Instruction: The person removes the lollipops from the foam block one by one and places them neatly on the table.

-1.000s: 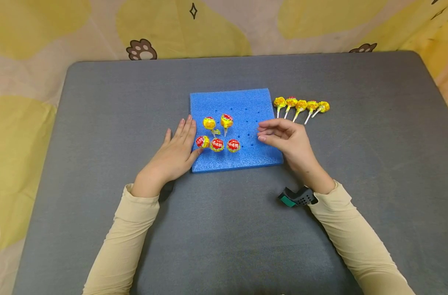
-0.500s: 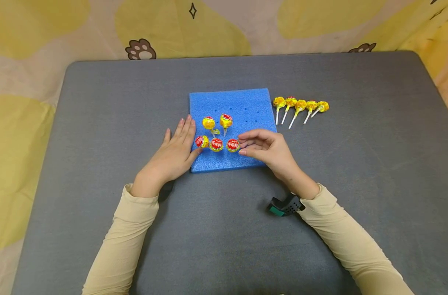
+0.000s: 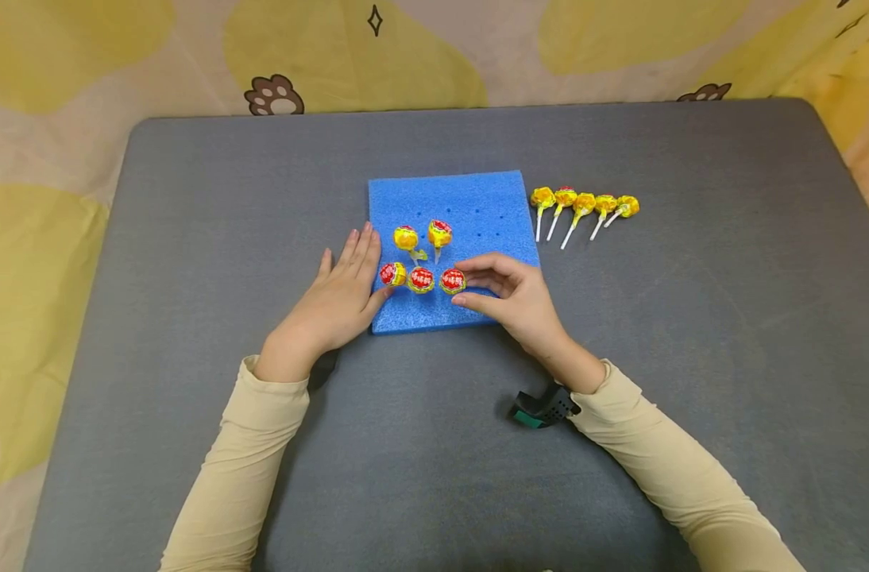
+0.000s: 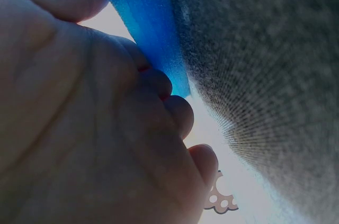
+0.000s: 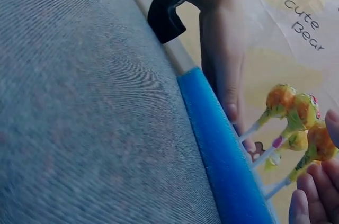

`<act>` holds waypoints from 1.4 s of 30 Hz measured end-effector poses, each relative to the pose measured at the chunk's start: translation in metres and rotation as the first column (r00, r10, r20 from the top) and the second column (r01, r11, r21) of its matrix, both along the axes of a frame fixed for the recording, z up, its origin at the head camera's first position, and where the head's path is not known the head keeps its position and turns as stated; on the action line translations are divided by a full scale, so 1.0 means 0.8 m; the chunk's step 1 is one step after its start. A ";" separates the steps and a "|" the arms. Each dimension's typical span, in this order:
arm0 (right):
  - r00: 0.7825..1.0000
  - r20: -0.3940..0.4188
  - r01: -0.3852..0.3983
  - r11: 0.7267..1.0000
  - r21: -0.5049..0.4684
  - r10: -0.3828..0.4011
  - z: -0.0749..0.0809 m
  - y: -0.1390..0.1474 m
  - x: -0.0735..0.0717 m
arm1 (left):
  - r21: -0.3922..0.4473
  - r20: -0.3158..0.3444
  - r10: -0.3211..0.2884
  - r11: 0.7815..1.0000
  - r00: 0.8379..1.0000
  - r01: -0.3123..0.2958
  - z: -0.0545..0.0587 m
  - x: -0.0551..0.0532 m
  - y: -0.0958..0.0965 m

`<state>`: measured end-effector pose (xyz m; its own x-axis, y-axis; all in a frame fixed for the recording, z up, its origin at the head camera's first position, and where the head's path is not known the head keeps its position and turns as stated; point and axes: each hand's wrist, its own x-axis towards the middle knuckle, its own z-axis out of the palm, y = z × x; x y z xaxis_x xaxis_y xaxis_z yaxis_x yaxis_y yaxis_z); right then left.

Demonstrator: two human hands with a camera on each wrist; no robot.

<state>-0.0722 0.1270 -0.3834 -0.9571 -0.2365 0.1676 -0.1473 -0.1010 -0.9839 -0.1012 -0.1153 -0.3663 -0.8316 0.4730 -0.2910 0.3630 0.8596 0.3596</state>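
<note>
Five-sided contact aside, my left hand (image 3: 337, 306) lies with straight fingers along the left edge of the blue foam board (image 3: 449, 195), its thumb by the nearest lollipop (image 3: 392, 275). On the board's front row stand two more lollipops, a middle one (image 3: 421, 280) and a right one (image 3: 452, 281). My right hand (image 3: 516, 298) is around the right one's head, thumb on the near side and fingers on the far side; whether they touch it I cannot tell. Behind them stand two lollipops, one left (image 3: 406, 238) and one right (image 3: 440, 233). The right wrist view shows the sticks (image 5: 278, 188) in the foam.
Several yellow-wrapped lollipops (image 3: 584, 205) lie in a row on the grey table (image 3: 692, 278), just right of the board. Small holes dot the board's bare part. A black wrist device (image 3: 545, 407) sits at the right cuff. A patterned cloth (image 3: 420, 56) hangs behind the table.
My right hand has moved left across the board to the front row's right lollipop, and its thumb and fingers have spread around the head. The left hand has stayed put.
</note>
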 end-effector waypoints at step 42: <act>0.986 0.131 0.128 0.973 -0.192 -0.104 0.005 0.005 -0.003 | 0.001 -0.002 -0.016 1.000 1.000 0.016 0.001 0.000 -0.001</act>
